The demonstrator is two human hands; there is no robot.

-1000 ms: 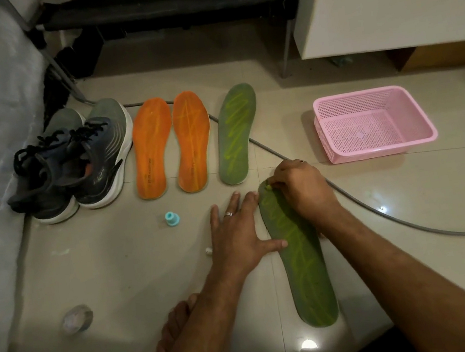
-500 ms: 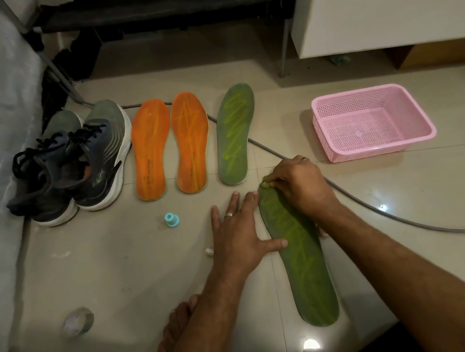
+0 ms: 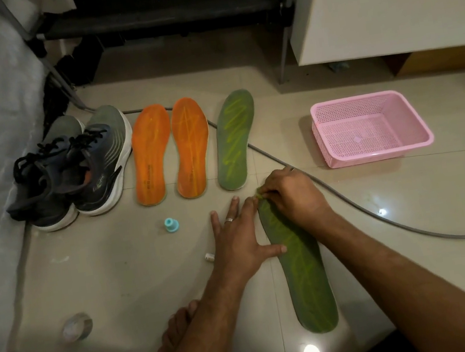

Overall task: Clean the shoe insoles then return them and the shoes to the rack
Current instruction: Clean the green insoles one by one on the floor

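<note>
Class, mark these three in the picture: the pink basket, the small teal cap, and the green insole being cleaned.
pink basket [image 3: 373, 150], head view, on its near wall
teal cap [image 3: 171, 225], head view, on its body
green insole [image 3: 308, 279], head view, on its middle

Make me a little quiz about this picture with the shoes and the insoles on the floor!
1. How many insoles lie on the floor in all?
2. True or false: the pink basket has a shoe in it.
3. Which hand lies flat, steadying the near green insole? A) left hand B) right hand

Key:
1. Four: two orange insoles, the far green insole and the near green one.
2. False. No shoe is in it; the pair of shoes stands at the far left.
3. A. The right hand is curled at the insole's tip.
</note>
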